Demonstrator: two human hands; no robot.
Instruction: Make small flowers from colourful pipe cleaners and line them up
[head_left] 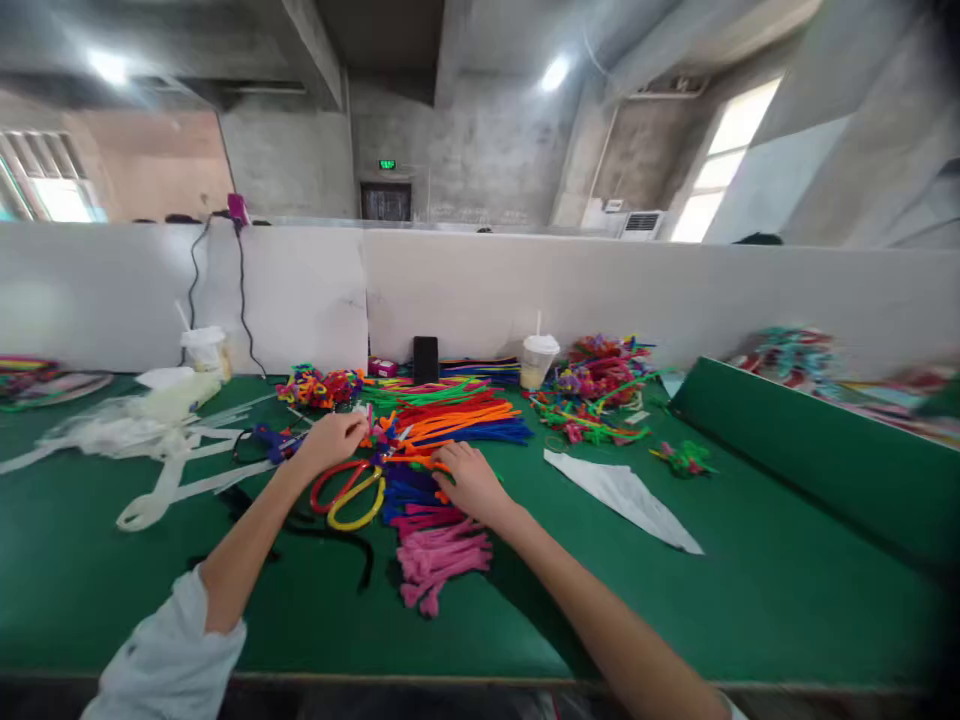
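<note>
Nearest us, pink pipe cleaners [442,560] lie in a bundle on the green bench [300,630], with blue pipe cleaners [405,495] just beyond them. Our left hand [337,442] sits just above the red-and-yellow scissors [349,497]; its fingers [364,432] are bunched together, and we cannot tell what they pinch. Our right hand [471,482] rests on the pile, its fingers [444,462] slightly apart, near orange pipe cleaners [457,412]. Farther off, a phone [425,358] and a cup [540,360] stand before the white partition [675,295].
</note>
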